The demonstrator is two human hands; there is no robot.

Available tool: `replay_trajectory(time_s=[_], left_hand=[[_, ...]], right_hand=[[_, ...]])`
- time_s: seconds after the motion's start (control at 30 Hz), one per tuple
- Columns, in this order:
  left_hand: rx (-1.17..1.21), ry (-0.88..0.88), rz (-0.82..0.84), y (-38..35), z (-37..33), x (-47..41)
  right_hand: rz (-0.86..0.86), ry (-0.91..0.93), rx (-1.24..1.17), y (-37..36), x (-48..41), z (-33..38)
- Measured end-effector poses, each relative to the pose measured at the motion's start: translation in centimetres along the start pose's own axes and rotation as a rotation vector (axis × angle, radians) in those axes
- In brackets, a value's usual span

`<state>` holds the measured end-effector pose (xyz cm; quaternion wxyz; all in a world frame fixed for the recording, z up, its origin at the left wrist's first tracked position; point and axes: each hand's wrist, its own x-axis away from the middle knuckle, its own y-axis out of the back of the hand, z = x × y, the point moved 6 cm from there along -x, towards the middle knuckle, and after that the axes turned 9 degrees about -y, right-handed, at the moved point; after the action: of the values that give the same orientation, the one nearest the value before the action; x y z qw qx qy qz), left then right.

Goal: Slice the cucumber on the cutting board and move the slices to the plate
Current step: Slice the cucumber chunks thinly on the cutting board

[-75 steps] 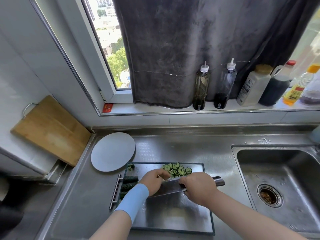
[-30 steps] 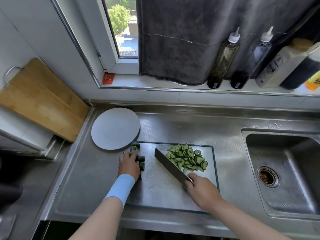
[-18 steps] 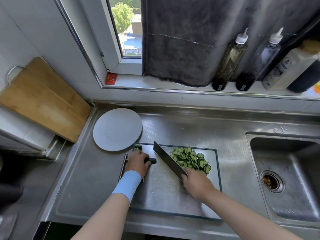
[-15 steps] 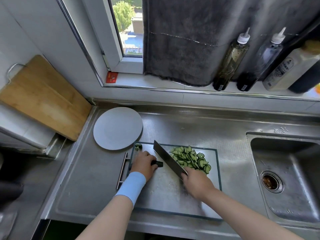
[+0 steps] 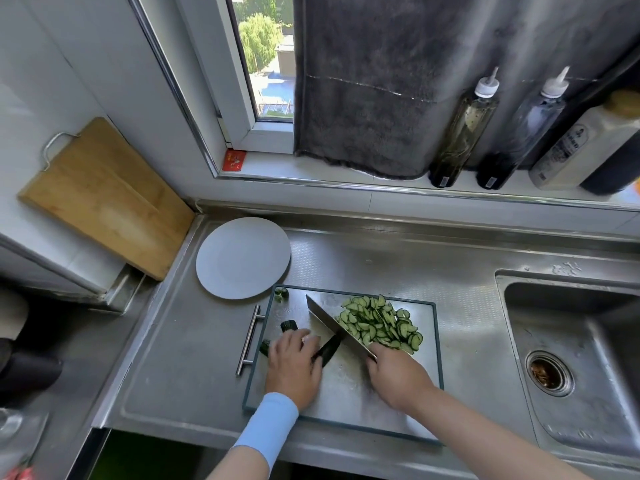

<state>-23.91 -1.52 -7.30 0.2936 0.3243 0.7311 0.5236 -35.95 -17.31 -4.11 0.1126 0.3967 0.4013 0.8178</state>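
- Left hand (image 5: 294,370), curled round a cucumber piece (image 5: 327,349), has drawn it from 9 o'clock to the knife (image 5: 332,320).
- Right hand (image 5: 398,379) clamps the handle, so slicing can resume.
- Slices (image 5: 379,322) wait at 1 o'clock on the cutting board (image 5: 346,393) — none on the plate (image 5: 242,258) at 10 o'clock.

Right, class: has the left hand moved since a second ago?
Yes. The left hand has moved right, from the cutting board's left edge towards the knife, bringing a cucumber piece with it.
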Motion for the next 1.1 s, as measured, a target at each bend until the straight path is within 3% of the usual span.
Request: replay_trajectory(time_s=[0.13,0.2,0.37,0.5,0.67,0.83,0.97,1.1], left_hand=[[-0.082,0.326,0.078,0.0,3.2,1.3],[-0.04,0.39,0.134,-0.8,4.4,1.9],[0.289,0.224,0.108,-1.8,5.2,1.4],[0.378,0.092,0.141,-0.9,5.6,-1.4],[0.227,0.095,-0.005,0.8,6.2,-2.8],[0.314,0.094,-0.131,0.4,6.0,-3.2],[0.357,0.147,-0.155,1.3,6.1,-4.4],[0.285,0.028,-0.167,1.6,3.1,-2.7]], right_hand=[[0.018,-0.012,-0.038,0.0,-0.1,-0.1],[0.022,-0.02,-0.062,0.0,-0.2,-0.2],[0.043,-0.033,-0.075,-0.2,-0.5,-0.4],[0.044,-0.045,-0.066,-0.3,-0.8,-0.6],[0.048,-0.058,-0.076,-0.2,-1.1,-0.8],[0.04,-0.064,-0.112,-0.3,-1.0,-1.0],[0.02,-0.084,-0.092,-0.4,-1.0,-1.0],[0.018,-0.078,-0.087,-0.4,-0.8,-0.9]])
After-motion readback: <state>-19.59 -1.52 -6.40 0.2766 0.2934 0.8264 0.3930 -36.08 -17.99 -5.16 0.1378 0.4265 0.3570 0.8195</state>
